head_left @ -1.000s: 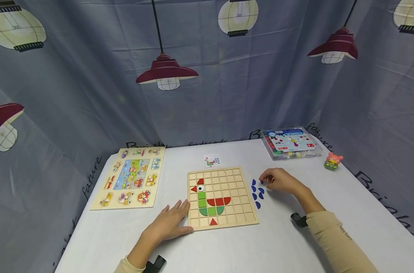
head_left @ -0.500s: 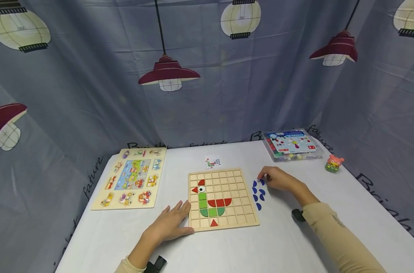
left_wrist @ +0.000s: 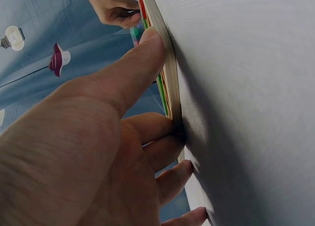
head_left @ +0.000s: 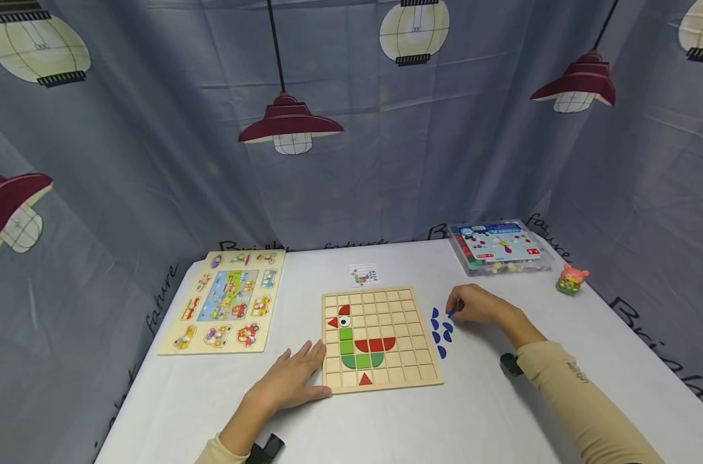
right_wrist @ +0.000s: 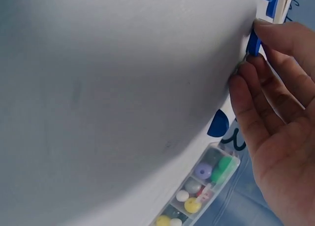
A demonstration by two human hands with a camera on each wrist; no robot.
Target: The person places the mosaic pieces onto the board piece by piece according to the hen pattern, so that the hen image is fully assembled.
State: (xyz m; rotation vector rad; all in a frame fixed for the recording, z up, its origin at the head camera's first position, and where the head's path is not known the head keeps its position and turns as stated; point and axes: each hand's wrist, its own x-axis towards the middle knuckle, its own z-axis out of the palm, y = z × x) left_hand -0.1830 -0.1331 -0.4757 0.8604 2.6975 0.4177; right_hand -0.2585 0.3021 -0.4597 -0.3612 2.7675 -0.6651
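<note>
The wooden grid board lies flat on the table, bearing red, green and eye-printed pieces in the form of a bird. My left hand rests at its left edge, fingers spread; thumb and fingertips touch the side in the left wrist view. Right of the board, my right hand pinches a blue half-round piece between thumb and fingertips. In the head view this piece is tilted up from the table. Several similar blue pieces lie loose beside the board.
A picture card lies behind the board. At the left is a vehicle puzzle board. A clear box of coloured beads stands at the back right, near a small pink-and-green figurine. A patterned curtain encloses the table.
My right hand has shifted slightly, and a blue piece now shows tilted up between its fingertips. My left hand has stayed at the board's edge.
</note>
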